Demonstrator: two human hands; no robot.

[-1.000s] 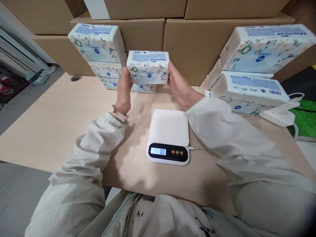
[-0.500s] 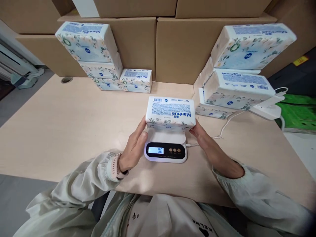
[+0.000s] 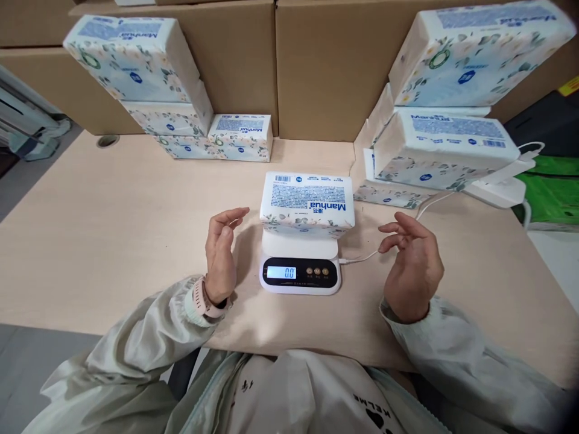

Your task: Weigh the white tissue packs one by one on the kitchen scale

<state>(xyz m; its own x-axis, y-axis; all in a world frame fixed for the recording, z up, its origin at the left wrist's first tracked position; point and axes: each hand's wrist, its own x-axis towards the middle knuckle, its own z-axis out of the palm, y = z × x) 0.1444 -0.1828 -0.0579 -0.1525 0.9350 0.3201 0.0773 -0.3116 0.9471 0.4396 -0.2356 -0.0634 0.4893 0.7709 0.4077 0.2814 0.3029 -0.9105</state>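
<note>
A white and blue floral tissue pack lies on the white platform of a digital scale, covering its rear part. The scale's lit display reads 0.0. To the left of the pack is my left hand, apart from it, with fingers stretched out and nothing held. My right hand hovers to the right, clear of the pack, its fingers loosely bent and apart. A white cable runs from the scale's right side and passes behind my right hand's fingertips.
Several tissue packs are stacked at the back left, and more at the back right. Cardboard boxes stand behind the table. A white power strip sits at the right edge, near a green package.
Both hands have let go of the tissue pack and drawn apart, the left to the left and the right to the right. The pack stays on the scale. The view has shifted slightly.
</note>
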